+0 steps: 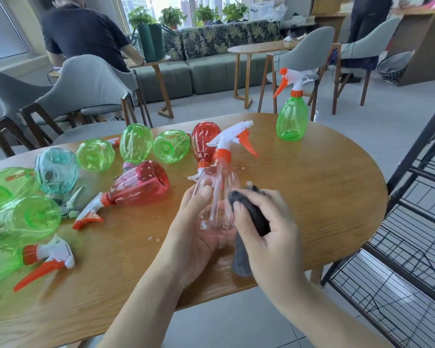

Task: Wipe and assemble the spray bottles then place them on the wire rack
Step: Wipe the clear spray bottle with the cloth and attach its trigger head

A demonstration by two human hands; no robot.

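Observation:
My left hand grips the base of a clear spray bottle, which tilts away from me with its white and orange trigger head screwed on. My right hand holds a dark grey cloth pressed against the bottle's right side. Several green, red and blue spray bottles lie on their sides across the left of the wooden table, among them a red one. One green bottle stands upright at the table's far right edge. The black wire rack stands to the right of the table.
Grey chairs stand behind the table. A person in a dark shirt sits at the back left, another stands at the back right. Small water drops dot the tabletop near my left hand.

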